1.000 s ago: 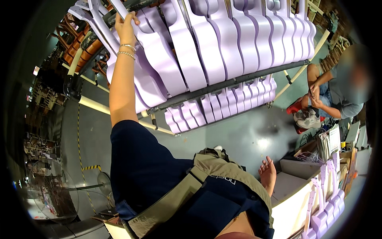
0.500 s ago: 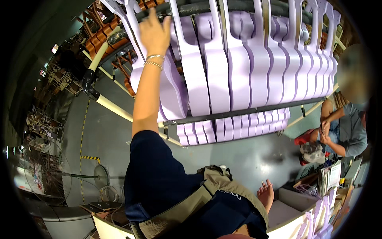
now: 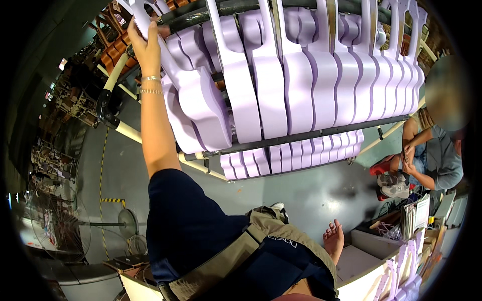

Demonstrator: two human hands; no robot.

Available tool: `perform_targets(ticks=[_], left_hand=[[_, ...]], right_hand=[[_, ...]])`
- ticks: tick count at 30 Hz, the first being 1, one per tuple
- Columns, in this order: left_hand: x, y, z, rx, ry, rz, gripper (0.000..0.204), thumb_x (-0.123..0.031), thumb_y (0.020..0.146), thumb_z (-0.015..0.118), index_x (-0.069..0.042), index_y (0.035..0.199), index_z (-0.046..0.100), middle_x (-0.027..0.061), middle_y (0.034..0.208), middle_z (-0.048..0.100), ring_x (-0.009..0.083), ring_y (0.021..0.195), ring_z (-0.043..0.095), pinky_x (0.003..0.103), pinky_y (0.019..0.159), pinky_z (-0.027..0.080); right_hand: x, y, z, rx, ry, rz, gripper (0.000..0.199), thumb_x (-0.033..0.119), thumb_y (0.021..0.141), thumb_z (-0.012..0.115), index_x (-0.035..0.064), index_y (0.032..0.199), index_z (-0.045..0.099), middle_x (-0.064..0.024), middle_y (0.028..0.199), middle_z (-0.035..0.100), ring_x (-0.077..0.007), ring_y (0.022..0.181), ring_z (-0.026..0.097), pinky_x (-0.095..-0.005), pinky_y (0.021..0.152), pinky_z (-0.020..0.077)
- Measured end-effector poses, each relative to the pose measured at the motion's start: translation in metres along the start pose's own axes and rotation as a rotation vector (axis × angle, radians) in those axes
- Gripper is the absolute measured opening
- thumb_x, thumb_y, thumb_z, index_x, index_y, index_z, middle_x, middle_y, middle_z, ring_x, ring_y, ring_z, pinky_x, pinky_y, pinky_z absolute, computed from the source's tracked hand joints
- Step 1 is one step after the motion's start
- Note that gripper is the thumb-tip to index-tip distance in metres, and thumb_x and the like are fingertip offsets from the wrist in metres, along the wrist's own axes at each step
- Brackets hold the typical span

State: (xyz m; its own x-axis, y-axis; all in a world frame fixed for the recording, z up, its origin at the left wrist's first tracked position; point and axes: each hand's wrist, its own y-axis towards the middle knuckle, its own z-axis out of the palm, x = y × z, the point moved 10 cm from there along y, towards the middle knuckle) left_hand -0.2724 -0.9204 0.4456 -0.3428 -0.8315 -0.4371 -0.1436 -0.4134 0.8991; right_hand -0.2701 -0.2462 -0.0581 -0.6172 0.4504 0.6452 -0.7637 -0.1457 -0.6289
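A row of lilac ukuleles [image 3: 271, 95] hangs by the necks on a rack. My left hand [image 3: 146, 47] is raised to the upper left, its fingers closed around the neck of the ukulele [image 3: 203, 108] near that end of the row. This ukulele leans, with its neck toward the upper left and its body against the lower black padded bar [image 3: 321, 134]. Low on the right, my right hand [image 3: 334, 242] hangs beside my body with fingers apart, holding nothing, near a pale box-like cart [image 3: 371, 246].
A second row of lilac ukuleles [image 3: 311, 153] is lower on the rack. Cream rack tubes [image 3: 128, 131] with black joints jut out at left. A seated person [image 3: 442, 160] is at right. A floor fan [image 3: 60, 220] stands at left, brown instruments [image 3: 116, 45] at upper left.
My left hand has moved left and down from above the row and closed on a ukulele's neck. That ukulele has shifted and tilted. My right hand has stayed low, fingers still apart.
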Motion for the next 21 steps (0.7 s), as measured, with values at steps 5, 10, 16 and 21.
perform_targets(ticks=[5,10,16,21], left_hand=[[0.037,-0.057,-0.001,0.068,-0.208,-0.342,0.050,-0.045,0.099,0.034,-0.003,0.119,0.052,0.0037,0.069,0.052,0.0117,0.053,0.051,0.026,0.050,0.044],[-0.053,-0.046,0.000,0.121,-0.205,-0.246,0.053,-0.044,0.097,0.040,0.002,0.120,0.052,0.0041,0.068,0.052,0.0119,0.052,0.051,0.025,0.049,0.041],[-0.160,-0.070,0.013,0.144,-0.425,-0.379,0.040,-0.038,0.094,0.051,0.000,0.105,0.055,0.0056,0.071,0.057,0.0145,0.058,0.059,0.027,0.055,0.049],[-0.228,-0.146,0.096,0.636,-0.767,-0.462,0.029,-0.022,0.089,0.061,0.000,0.105,0.053,0.0061,0.073,0.059,0.0174,0.063,0.062,0.032,0.067,0.054]], right_hand=[[-0.018,-0.001,-0.011,0.047,0.042,0.088,0.042,0.039,0.092,0.055,0.0113,0.124,0.054,0.0019,0.093,0.059,-0.0104,0.078,0.052,-0.0264,0.068,0.0438],[-0.018,-0.001,-0.016,0.144,0.007,0.128,0.038,0.038,0.092,0.056,0.0138,0.121,0.055,0.0035,0.092,0.059,-0.0096,0.077,0.054,-0.0260,0.069,0.0450],[-0.020,-0.011,-0.041,0.193,0.041,0.104,0.036,0.036,0.092,0.057,0.0137,0.121,0.055,0.0033,0.091,0.059,-0.0098,0.077,0.054,-0.0259,0.069,0.0442],[-0.030,-0.035,-0.074,0.102,0.083,0.063,0.037,0.035,0.091,0.059,0.0110,0.119,0.056,0.0007,0.097,0.056,-0.0111,0.079,0.052,-0.0263,0.070,0.0428]])
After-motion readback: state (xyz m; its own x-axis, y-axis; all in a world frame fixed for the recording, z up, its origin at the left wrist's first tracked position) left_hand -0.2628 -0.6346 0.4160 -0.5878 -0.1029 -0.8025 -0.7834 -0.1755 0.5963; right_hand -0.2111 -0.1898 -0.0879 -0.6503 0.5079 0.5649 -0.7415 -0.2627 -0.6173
